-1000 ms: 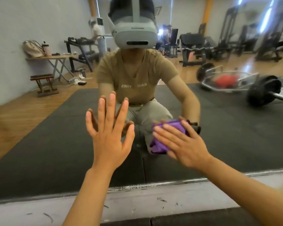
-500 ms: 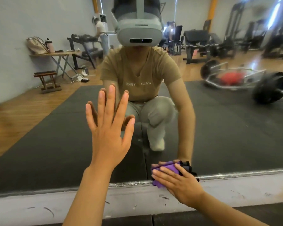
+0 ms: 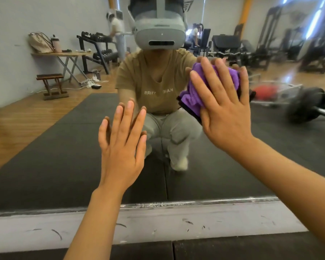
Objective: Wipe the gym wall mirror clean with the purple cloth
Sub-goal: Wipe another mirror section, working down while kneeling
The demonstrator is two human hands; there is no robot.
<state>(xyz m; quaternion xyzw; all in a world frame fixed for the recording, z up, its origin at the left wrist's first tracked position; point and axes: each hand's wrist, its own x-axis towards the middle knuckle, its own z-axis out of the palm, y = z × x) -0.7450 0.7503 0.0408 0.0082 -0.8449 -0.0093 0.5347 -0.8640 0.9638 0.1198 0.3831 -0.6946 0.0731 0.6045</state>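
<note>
My right hand (image 3: pixel 225 109) presses the bunched purple cloth (image 3: pixel 210 87) flat against the wall mirror (image 3: pixel 45 147) with straight, spread fingers (image 3: pixel 201 85), high at the right, while my left hand (image 3: pixel 122 145) rests open-palmed on the glass lower down.

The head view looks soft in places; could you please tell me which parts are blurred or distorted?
In the head view, the left hand, right hand and purple cloth are fairly sharp; the reflected barbell and machines at right are smeared; ceiling lights streak into glare at top right; the wide lens bends the mirror bottom edge.
</note>
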